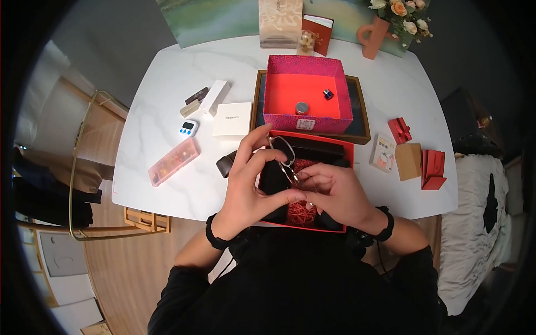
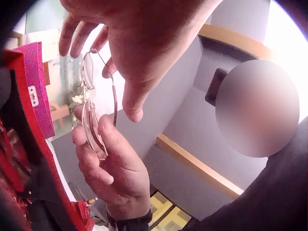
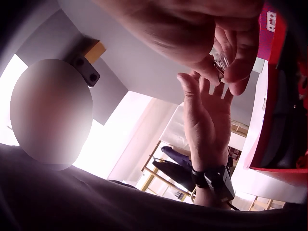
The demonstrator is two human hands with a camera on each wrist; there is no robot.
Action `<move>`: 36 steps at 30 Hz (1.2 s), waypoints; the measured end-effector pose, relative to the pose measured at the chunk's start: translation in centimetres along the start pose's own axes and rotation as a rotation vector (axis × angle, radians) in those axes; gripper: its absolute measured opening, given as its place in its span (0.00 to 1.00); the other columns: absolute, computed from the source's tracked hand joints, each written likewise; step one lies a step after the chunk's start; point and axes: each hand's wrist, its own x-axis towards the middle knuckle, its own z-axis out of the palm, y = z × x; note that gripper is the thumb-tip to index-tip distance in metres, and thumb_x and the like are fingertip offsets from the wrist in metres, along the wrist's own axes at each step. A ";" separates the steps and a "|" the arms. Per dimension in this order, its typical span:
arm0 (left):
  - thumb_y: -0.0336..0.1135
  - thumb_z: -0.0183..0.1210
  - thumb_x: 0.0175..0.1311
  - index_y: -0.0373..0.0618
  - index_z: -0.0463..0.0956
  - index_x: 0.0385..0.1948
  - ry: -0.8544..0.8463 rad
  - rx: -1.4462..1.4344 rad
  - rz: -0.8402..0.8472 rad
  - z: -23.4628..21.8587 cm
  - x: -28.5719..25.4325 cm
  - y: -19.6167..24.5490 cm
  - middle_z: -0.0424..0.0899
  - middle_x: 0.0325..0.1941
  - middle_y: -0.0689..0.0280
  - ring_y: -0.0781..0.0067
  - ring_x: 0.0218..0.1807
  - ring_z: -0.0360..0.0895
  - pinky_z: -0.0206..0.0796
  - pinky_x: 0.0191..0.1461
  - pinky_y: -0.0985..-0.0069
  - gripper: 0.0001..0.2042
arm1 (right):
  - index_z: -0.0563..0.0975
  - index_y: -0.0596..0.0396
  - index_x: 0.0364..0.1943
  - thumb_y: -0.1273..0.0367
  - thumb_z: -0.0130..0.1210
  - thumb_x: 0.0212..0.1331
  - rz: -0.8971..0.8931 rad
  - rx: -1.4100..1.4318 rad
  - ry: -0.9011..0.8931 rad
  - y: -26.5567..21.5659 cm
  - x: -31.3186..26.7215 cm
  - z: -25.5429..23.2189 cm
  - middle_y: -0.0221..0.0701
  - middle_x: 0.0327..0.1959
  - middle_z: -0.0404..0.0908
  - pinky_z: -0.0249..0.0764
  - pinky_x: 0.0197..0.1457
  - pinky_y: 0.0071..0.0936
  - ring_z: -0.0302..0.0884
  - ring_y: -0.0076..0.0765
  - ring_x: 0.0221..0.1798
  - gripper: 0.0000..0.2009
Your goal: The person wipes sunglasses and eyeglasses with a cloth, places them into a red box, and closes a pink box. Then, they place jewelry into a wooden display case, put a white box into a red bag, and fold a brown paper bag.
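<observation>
A pair of thin metal-framed glasses [image 1: 291,162] is held above an open red box [image 1: 349,153], one temple swung out from the frame in the left wrist view. My right hand [image 1: 338,192] pinches one lens end between thumb and fingers. Fingers of my left hand [image 1: 245,181] reach to the other end, at the hinge and temple [image 2: 115,98]; its thumb stands apart from the frame in the left wrist view. Under the hands, the box holds red shredded paper [image 1: 301,213] and a long black case [image 1: 315,148]. A dark case [image 1: 225,164] lies left of the box.
Behind stands a pink patterned box [image 1: 279,121] on a framed tray [image 1: 362,106], with a small jar [image 1: 301,108] inside. At left are a white box [image 1: 232,119], a timer [image 1: 188,128] and a pink organiser [image 1: 174,162]. Red boxes [image 1: 432,167] and a brown envelope [image 1: 408,162] lie right.
</observation>
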 end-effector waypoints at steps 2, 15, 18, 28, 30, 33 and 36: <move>0.43 0.88 0.47 0.40 0.82 0.43 -0.062 -0.150 -0.066 0.0 0.2 -0.5 0.72 0.77 0.49 0.56 0.65 0.83 0.76 0.70 0.57 0.27 | 0.81 0.68 0.55 0.76 0.66 0.72 0.003 -0.018 -0.010 -0.2 -0.1 -0.1 0.33 0.37 0.90 0.76 0.30 0.20 0.81 0.15 0.31 0.13; 0.26 0.69 0.72 0.35 0.78 0.46 -0.048 -0.418 -0.267 -1.8 0.3 -0.7 0.87 0.61 0.53 0.62 0.52 0.92 0.84 0.55 0.71 0.09 | 0.81 0.70 0.53 0.75 0.65 0.73 0.090 0.051 -0.097 -0.4 -0.3 -0.2 0.34 0.35 0.89 0.77 0.29 0.20 0.84 0.18 0.31 0.12; 0.35 0.71 0.72 0.31 0.78 0.62 -0.125 -0.149 -0.142 -1.5 0.1 -0.7 0.84 0.65 0.49 0.54 0.53 0.91 0.83 0.57 0.66 0.23 | 0.81 0.70 0.53 0.74 0.64 0.75 0.090 0.067 -0.119 0.1 0.0 -0.3 0.34 0.35 0.89 0.78 0.29 0.20 0.85 0.20 0.31 0.11; 0.27 0.72 0.67 0.32 0.79 0.66 0.080 -0.281 -0.146 1.1 -1.2 1.4 0.81 0.71 0.41 0.45 0.62 0.86 0.79 0.65 0.62 0.26 | 0.81 0.70 0.55 0.73 0.58 0.80 0.095 0.135 -0.101 0.3 0.1 -0.7 0.36 0.38 0.89 0.78 0.32 0.20 0.82 0.20 0.31 0.11; 0.26 0.73 0.64 0.31 0.82 0.61 0.079 -0.169 -0.041 1.2 -1.0 1.5 0.85 0.66 0.42 0.43 0.59 0.88 0.82 0.62 0.61 0.23 | 0.81 0.69 0.56 0.74 0.56 0.80 0.074 0.133 -0.127 0.0 0.2 -0.7 0.35 0.38 0.89 0.79 0.33 0.21 0.84 0.21 0.33 0.10; 0.25 0.70 0.62 0.28 0.84 0.54 -0.108 0.123 0.410 1.4 -0.1 2.0 0.84 0.65 0.44 0.43 0.63 0.86 0.83 0.63 0.58 0.19 | 0.81 0.68 0.58 0.77 0.52 0.80 0.058 0.227 -0.167 0.1 0.4 -1.1 0.37 0.43 0.89 0.82 0.36 0.21 0.87 0.24 0.38 0.11; 0.24 0.71 0.63 0.31 0.84 0.56 -0.168 -0.007 0.322 1.0 0.0 1.7 0.83 0.67 0.43 0.42 0.64 0.85 0.81 0.65 0.58 0.19 | 0.79 0.68 0.61 0.74 0.48 0.83 0.112 0.474 -0.143 0.1 0.2 -1.2 0.40 0.49 0.88 0.86 0.44 0.28 0.90 0.35 0.44 0.14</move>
